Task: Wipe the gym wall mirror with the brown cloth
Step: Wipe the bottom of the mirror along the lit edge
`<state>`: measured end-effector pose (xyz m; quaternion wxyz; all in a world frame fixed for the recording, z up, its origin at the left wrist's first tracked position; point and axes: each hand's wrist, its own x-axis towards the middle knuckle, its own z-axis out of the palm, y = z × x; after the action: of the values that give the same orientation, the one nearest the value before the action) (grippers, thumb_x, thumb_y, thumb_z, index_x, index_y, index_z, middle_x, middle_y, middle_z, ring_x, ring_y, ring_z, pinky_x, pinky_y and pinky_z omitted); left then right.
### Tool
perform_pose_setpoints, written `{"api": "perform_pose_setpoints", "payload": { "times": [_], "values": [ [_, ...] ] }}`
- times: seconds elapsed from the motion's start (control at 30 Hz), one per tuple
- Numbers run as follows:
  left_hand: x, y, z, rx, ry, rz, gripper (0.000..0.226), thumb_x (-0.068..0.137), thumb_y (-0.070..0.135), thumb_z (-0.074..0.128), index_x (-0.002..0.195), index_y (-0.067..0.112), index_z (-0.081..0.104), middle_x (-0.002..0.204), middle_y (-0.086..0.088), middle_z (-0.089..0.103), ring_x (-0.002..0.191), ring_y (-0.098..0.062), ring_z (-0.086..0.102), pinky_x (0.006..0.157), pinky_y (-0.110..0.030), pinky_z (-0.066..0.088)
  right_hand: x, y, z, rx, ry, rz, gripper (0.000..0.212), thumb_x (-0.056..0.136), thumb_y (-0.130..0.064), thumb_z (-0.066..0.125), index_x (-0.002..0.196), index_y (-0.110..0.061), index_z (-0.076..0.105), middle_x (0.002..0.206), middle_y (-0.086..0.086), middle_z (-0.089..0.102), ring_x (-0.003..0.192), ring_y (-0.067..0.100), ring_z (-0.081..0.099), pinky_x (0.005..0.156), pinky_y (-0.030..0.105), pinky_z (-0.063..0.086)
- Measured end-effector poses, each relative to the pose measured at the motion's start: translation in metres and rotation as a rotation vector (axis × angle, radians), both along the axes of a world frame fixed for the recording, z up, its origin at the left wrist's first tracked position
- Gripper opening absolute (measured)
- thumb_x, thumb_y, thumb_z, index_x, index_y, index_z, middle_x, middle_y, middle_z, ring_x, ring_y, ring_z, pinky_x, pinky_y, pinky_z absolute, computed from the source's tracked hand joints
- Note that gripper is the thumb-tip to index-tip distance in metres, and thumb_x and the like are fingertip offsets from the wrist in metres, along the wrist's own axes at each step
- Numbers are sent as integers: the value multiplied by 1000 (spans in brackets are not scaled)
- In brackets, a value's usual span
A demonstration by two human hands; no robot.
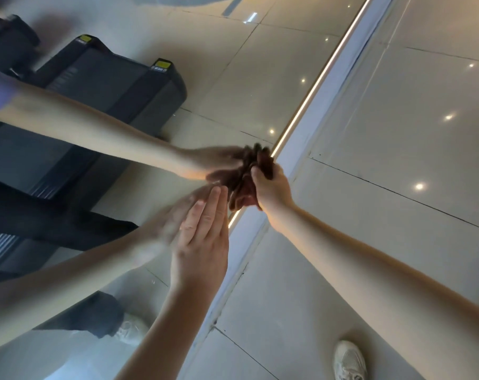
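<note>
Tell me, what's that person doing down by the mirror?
A person is wiping the gym wall mirror. Their right hand holds the bunched-up brown cloth against the glass, low down next to the mirror's bottom edge. Their left hand is flat, fingers straight, right at the glass beside it. The dark treadmill you see is only a reflection.
</note>
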<state>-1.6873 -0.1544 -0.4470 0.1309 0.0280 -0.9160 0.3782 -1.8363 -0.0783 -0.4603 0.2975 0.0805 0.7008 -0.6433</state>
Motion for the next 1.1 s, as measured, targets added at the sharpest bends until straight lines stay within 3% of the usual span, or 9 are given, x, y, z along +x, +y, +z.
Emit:
{"api": "perform_pose_setpoints", "payload": {
  "times": [0.1,0.23,0.4,0.47,0.63,0.77,0.9,1.0,1.1],
  "values": [
    [-12,3,1,-20,13,-10,63,98,18,18,150,-15,3,163,-16,6,150,-28,14,123,-42,-1,12,5,-5,15,-62,123,37,101,-23,55,137,-14,50,125,9,63,99,20,64,62,18,54],
    [-22,4,2,31,-16,5,69,95,19,31,151,-14,7,161,-14,21,148,-28,18,123,-42,1,-21,8,9,-15,136,19,39,96,-21,62,134,-18,54,124,5,63,114,24,61,98,42,52],
    [-49,15,11,92,83,-67,52,93,17,35,139,-5,46,149,-15,47,141,-28,31,121,-41,7,-29,11,4,11,99,55,39,97,-22,58,135,-20,52,120,4,64,107,24,64,83,40,58],
    [-64,14,15,89,113,-70,55,94,23,35,143,-4,40,150,-12,47,141,-26,30,121,-41,6,-19,12,-4,17,33,101,35,96,-22,61,130,-21,56,114,4,67,104,24,66,72,32,56],
    [-69,2,14,-79,42,-21,53,104,11,4,152,-11,6,162,-12,14,148,-25,14,121,-39,4,-47,10,1,-66,45,-31,40,95,-16,64,134,-18,55,119,4,65,106,21,64,83,29,55],
    [-66,4,20,-76,18,-49,60,99,-5,-6,149,-2,27,161,-10,24,147,-23,15,122,-38,11,-62,11,0,-53,71,-84,38,97,-18,61,135,-18,56,119,3,66,105,20,65,80,31,56],
    [-67,5,17,-122,-10,-55,59,100,15,15,151,-12,2,162,-14,6,148,-26,7,119,-44,-2,-27,9,-5,-40,-81,40,30,97,-17,61,127,-21,58,114,5,68,98,20,68,83,43,58],
    [-68,2,14,-54,-4,-38,53,100,0,1,152,-7,8,161,-12,24,147,-21,14,119,-40,5,-51,9,8,-42,67,-38,32,96,-14,62,127,-19,60,115,4,67,103,22,66,78,31,57],
    [-67,2,12,29,10,-22,53,102,0,2,150,-6,22,158,-8,36,145,-19,23,120,-38,8,-96,9,17,-17,207,-157,36,95,-17,62,131,-17,59,117,1,66,109,20,64,95,39,53]
  ]
}}
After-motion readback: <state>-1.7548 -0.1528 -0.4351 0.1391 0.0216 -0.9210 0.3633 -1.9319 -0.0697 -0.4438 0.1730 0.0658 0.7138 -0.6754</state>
